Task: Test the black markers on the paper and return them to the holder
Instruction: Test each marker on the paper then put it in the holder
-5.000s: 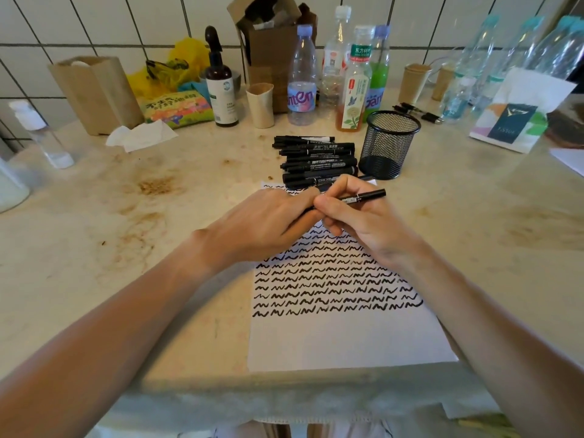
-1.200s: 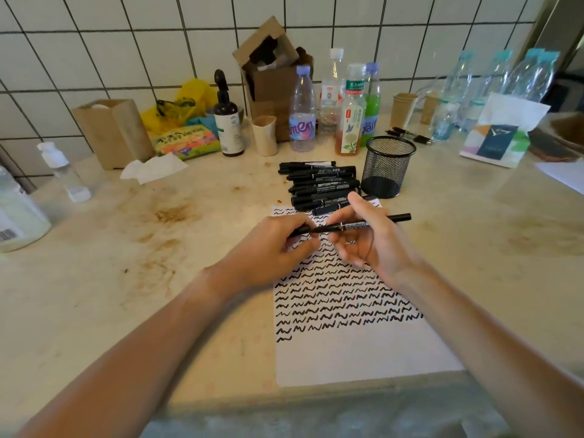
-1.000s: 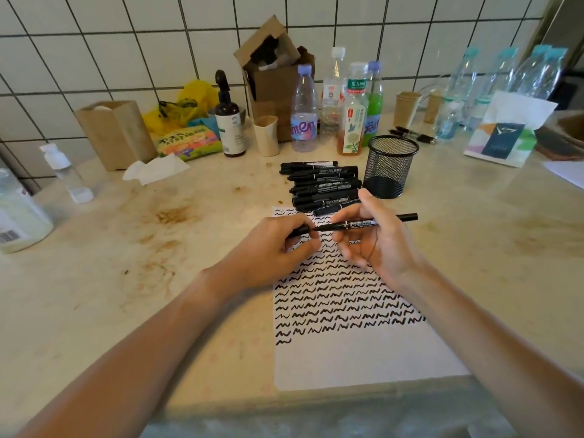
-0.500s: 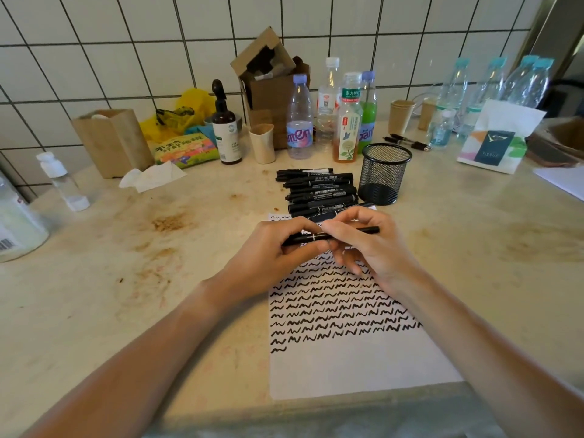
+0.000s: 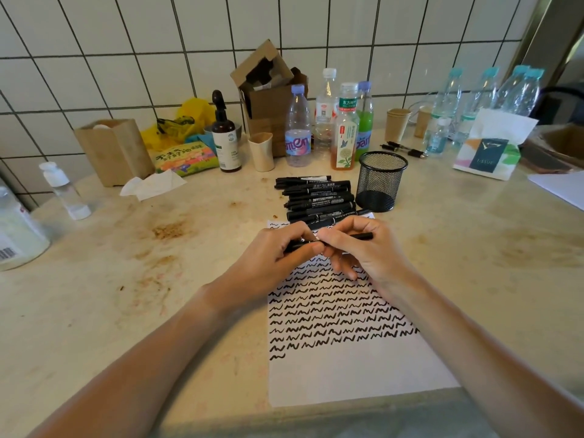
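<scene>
Head cam looks down at a stained beige countertop [image 5: 94, 311] against a white tiled wall [image 5: 126, 42], with bottles, paper cups and a cardboard box [image 5: 271, 90] crowded along the back. Both hands meet over the top of the scribbled paper [image 5: 347, 368]: left hand [image 5: 271, 263] and right hand [image 5: 369, 251] each pinch the same thin black marker [image 5: 363, 237], held level between them. Other black markers [image 5: 316, 197] lie piled just beyond, touching the empty-looking mesh holder [image 5: 380, 181].
</scene>
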